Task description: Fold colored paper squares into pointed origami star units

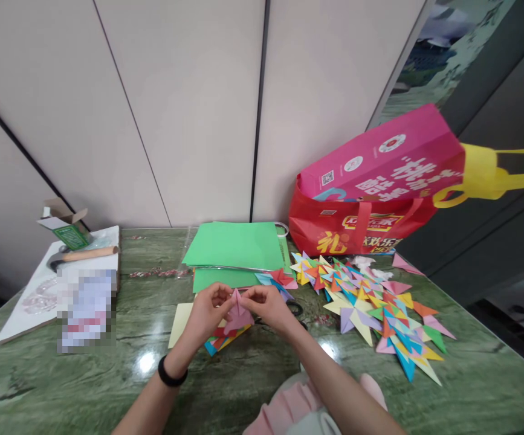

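Note:
Between my two hands, above the middle of the table, is a folded piece of pink paper (239, 319). My left hand (210, 310) pinches its upper left side, and my right hand (268, 305) pinches the upper right side. The fingertips of both hands nearly meet at its pointed top. Under it lie several folded coloured papers (213, 347), partly hidden by the pink one. A pale yellow sheet (178, 323) is beside my left hand. Dark scissors handles (295, 309) show behind my right wrist; the rest of them is mostly covered.
Green paper sheets (237, 244) lie at the back. Many folded paper stars (356, 308) are heaped on the right, before a red gift bag (329, 220) and a pink box (379, 160). At left, a wooden-handled tool (92, 254) and an opened small box (74, 232) rest on a white board (28, 302).

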Available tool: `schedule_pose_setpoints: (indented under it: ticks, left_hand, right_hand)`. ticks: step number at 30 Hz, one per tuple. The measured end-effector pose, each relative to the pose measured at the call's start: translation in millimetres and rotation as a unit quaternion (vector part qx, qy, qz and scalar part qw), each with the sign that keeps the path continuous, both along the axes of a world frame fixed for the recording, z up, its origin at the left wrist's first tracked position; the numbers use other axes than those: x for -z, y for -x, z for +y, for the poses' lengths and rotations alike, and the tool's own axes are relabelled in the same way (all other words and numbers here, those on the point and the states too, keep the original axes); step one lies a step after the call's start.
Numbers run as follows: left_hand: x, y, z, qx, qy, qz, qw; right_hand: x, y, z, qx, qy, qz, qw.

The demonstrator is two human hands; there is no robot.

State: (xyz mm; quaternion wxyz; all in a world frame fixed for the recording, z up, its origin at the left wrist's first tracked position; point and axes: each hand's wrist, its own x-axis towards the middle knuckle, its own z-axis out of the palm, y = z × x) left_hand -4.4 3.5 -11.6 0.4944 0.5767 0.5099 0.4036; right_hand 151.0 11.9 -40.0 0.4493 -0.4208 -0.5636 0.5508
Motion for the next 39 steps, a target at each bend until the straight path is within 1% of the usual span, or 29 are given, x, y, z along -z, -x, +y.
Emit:
schedule_pose_setpoints:
  ticks: [2, 4, 6, 10, 13, 16, 25, 28, 31, 36, 39]
  left_hand:
    - [0.2, -1.3, -1.2, -0.023, -0.038, 0.043, 0.998]
    - [-0.2, -3.1, -3.1, -0.051, -0.082, 0.085, 0.992]
    - [-0.8, -4.8, -5.2, -0.071, -0.111, 0.103, 0.986]
    - [-0.3, -6.1, -7.9, -0.087, -0.151, 0.134, 0.976]
    - [1.7, -5.9, -7.5, -0.076, -0.146, 0.164, 0.973]
    - [3.4, -6.2, -6.6, -0.061, -0.135, 0.168, 0.975]
    - [3.6, -8.2, -7.7, -0.085, -0.141, 0.175, 0.971]
    - [4.6, -7.8, -7.1, -0.078, -0.140, 0.177, 0.971]
    - [4.9, -6.7, -5.6, -0.064, -0.128, 0.163, 0.976]
    - [4.6, -2.4, -0.6, -0.071, -0.115, 0.133, 0.982]
    - [5.1, -0.4, 2.1, -0.055, -0.100, 0.113, 0.987]
  right_hand:
    - [-2.5, -0.3, -1.5, 0.005, 0.001, -0.005, 1.000]
    - [-5.1, -0.3, -3.1, 0.011, -0.016, -0.019, 1.000]
    - [-6.6, -0.1, -4.4, 0.025, -0.047, -0.035, 0.998]
    - [-3.2, 1.1, -4.5, 0.058, -0.108, -0.046, 0.991]
    - [1.8, 2.4, -3.5, 0.072, -0.135, -0.054, 0.987]
    - [4.8, 3.3, -2.9, 0.075, -0.149, -0.063, 0.984]
    - [3.1, 3.1, -3.5, 0.075, -0.172, -0.084, 0.979]
    - [4.1, 3.3, -3.5, 0.075, -0.180, -0.091, 0.977]
    - [6.4, 3.9, -3.4, 0.075, -0.174, -0.089, 0.978]
    - [6.3, 4.8, -3.3, 0.075, -0.085, -0.029, 0.993]
    - [3.2, 4.1, -2.5, 0.066, -0.058, 0.011, 0.996]
